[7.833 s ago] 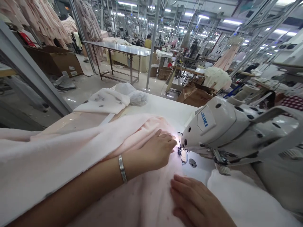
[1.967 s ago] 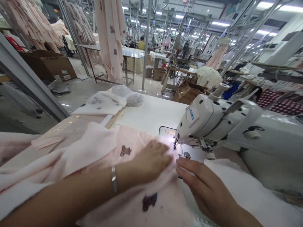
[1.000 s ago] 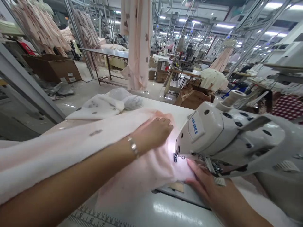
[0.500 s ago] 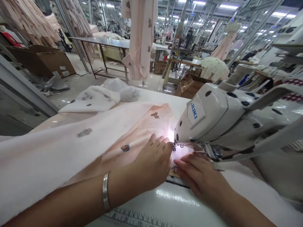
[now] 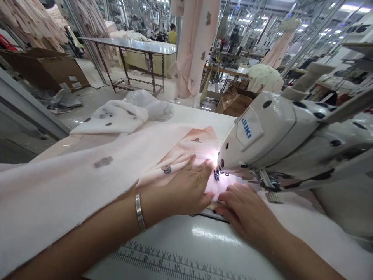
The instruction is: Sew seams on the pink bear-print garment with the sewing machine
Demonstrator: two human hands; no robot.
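Observation:
Pale pink fabric (image 5: 180,149) with small animal prints lies folded under the presser foot (image 5: 217,175) of a white sewing machine (image 5: 262,128), lit by its lamp. My left hand (image 5: 186,188), with a silver bracelet at the wrist, rests flat on the fabric just left of the foot, fingers and thumb apart. In front of the foot, to the right, my right hand (image 5: 247,210) pinches the fabric's near edge between bunched fingers and thumb. Its thumb tip is partly hidden. More of the cloth spreads left under my forearm and right beneath the machine arm.
A printed ruler (image 5: 160,262) runs along the table's front edge. Behind the fabric lie a white cloth bundle (image 5: 113,116) and a clear plastic bag (image 5: 153,107). Beyond stand a metal table (image 5: 136,46), cardboard boxes (image 5: 46,70) and hanging pink garments (image 5: 194,50). A person in yellow (image 5: 172,35) is far back.
My left hand has flattened and spread its fingers, its thumb now showing near the fabric's front edge. The printed fabric beneath has shifted and bunched slightly. My right hand stays near the same spot.

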